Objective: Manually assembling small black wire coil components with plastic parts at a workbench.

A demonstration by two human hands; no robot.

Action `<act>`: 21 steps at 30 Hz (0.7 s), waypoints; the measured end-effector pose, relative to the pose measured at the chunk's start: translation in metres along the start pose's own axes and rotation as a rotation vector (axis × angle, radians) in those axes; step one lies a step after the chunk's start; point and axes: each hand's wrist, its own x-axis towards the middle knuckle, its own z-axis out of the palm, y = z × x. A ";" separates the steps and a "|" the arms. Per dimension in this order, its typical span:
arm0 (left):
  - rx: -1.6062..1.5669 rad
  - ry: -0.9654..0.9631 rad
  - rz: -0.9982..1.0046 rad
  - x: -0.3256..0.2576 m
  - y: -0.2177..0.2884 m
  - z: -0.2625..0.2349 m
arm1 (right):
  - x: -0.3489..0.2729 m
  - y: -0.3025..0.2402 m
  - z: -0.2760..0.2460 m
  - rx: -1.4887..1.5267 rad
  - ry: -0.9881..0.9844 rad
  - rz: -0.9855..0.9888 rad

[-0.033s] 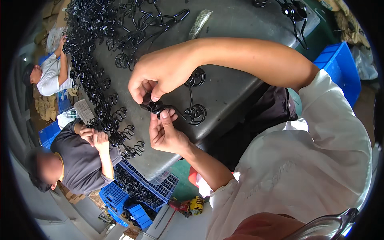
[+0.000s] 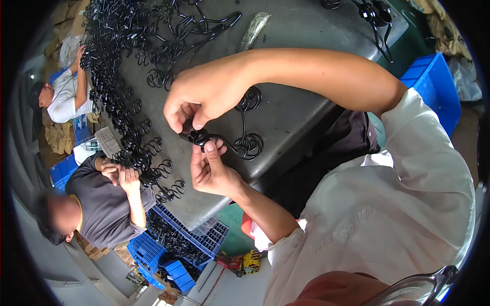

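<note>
Both my hands meet over the table's near part around a black wire spring with coiled ends. My right hand reaches in from above, its thumb and fingers closed on a small dark fitting at the spring's end. My left hand comes from below and pinches the same end between thumb and fingertips. One round coil lies near my left wrist, another coil just beyond my right hand. Fingers partly hide how the fitting sits on the wire.
A long heap of black coil springs covers the dark table's left side. A clear plastic packet lies at the back. Two people sit at the left, one in a dark shirt. Blue crates stand below; a blue bin stands right.
</note>
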 end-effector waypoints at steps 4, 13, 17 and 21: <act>0.040 0.022 0.039 -0.002 0.001 0.002 | 0.000 -0.001 0.001 -0.002 0.002 0.003; 0.126 0.041 0.029 0.000 0.000 0.005 | 0.001 0.003 0.004 -0.043 0.013 -0.026; 0.172 0.041 0.001 -0.002 0.008 0.009 | 0.001 0.005 0.004 -0.052 0.000 -0.016; 0.100 0.028 -0.020 -0.003 0.005 0.008 | 0.001 0.007 0.003 -0.084 0.003 -0.028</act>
